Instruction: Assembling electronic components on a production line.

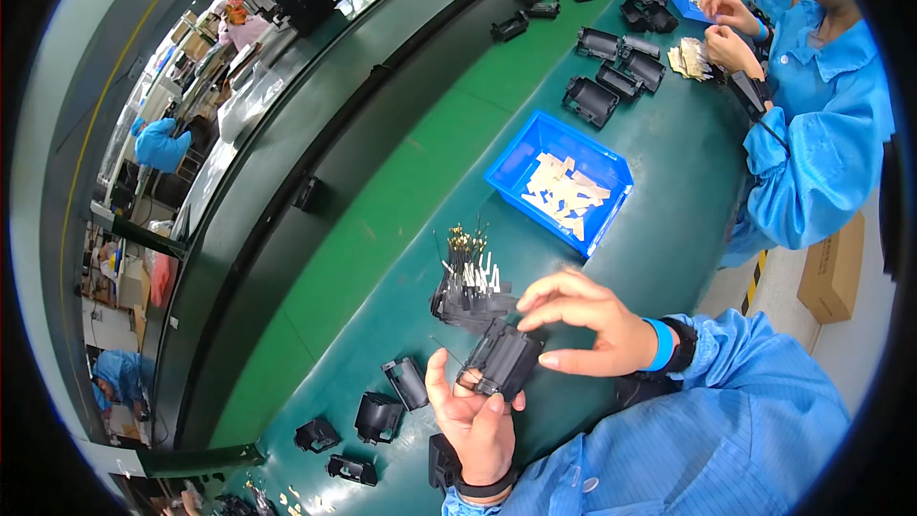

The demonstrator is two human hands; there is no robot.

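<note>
My left hand (473, 425) grips a black plastic housing (504, 359) from below, its thumb on the near edge and its fingers around the left side. My right hand (597, 325) is at the housing's right side, fingers stretched and apart, slightly blurred. Its thumb tip is close to the housing's edge; whether they touch I cannot tell. Just beyond the housing lies a bundle of thin black leads (468, 291) with white sleeves and gold-coloured tips. A thin dark wire sticks out at the housing's left side.
Several black housings (379, 418) lie left of my hands on the green table (659, 248). Ahead is a blue bin (511, 182) with cream paper strips (564, 191). More housings (592, 100) lie farther off, beside a co-worker in blue (812, 134). A green conveyor belt (411, 158) runs along the left.
</note>
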